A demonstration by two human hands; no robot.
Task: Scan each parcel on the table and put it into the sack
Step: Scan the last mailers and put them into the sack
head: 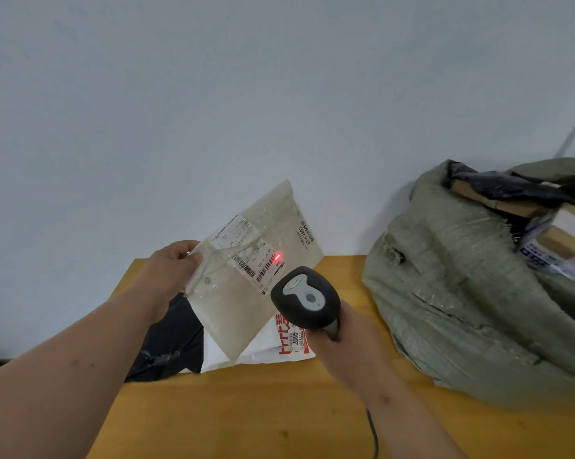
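My left hand pinches the left edge of a flat cream bubble mailer and holds it tilted above the wooden table. Its shipping label with barcodes faces me, and a red scanner dot glows on the label. My right hand grips a black handheld barcode scanner, pointed at that label from just below and to the right. Under the mailer a white parcel with red print and a black plastic parcel lie on the table. The grey-green woven sack stands open at the right.
Several boxes and a black bag show inside the sack's mouth. The scanner's cable trails over the table toward me. A plain pale wall rises behind the table. The table's left edge runs diagonally beside my left forearm.
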